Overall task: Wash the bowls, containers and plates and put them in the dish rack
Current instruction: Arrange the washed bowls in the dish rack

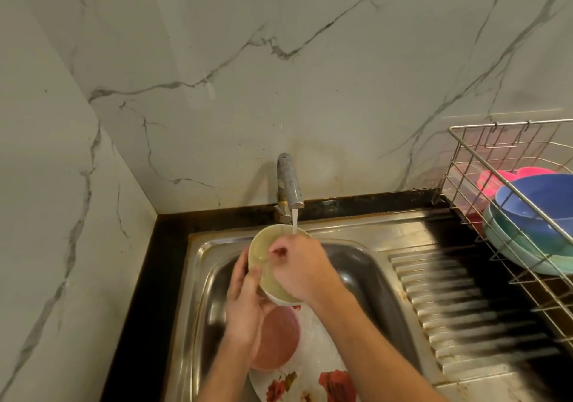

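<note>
A pale yellow-green bowl is held tilted over the steel sink, under running water from the tap. My left hand grips the bowl's left rim, thumb inside. My right hand is inside the bowl with its fingers curled round something small and red; what it is I cannot tell. Below them in the sink lie a pink bowl and a white plate with red flowers. The wire dish rack at the right holds a blue bowl, a teal bowl and a pink item.
The ribbed steel drainboard lies between the sink and the rack. A black counter edge runs along the left and back. Marble-patterned walls close in behind and to the left.
</note>
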